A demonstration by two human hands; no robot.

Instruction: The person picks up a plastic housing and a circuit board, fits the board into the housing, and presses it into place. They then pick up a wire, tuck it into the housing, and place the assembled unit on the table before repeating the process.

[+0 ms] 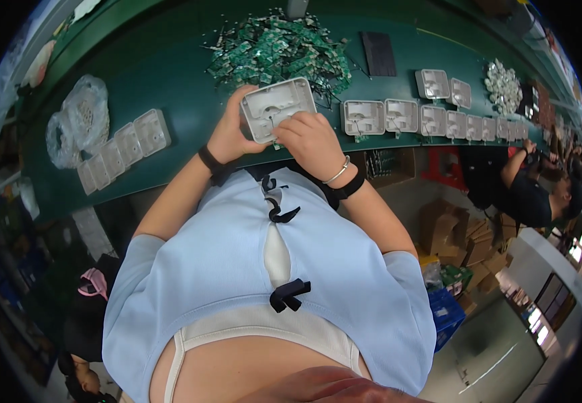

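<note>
My left hand (227, 138) grips a white, open-topped plastic housing (294, 92) by its left side, tilted above the green table's front edge. Inside the housing are moulded ribs and a rounded recess, with a thin dark wire near the middle. Closed fingers of my right hand (312, 142) reach into the housing's lower right part. They hide whatever they pinch there. A bit of green circuit board shows just below the housing, beside the right fingers. Just beyond the housing lies a big heap of small green circuit boards with dark wires (277, 54).
More white housings (363, 117) line the table's front edge to the right, and others (150, 132) stand at the left beside a clear plastic bag (89, 114). A dark flat pad (378, 54) lies at the back. Another person (532, 188) sits at far right.
</note>
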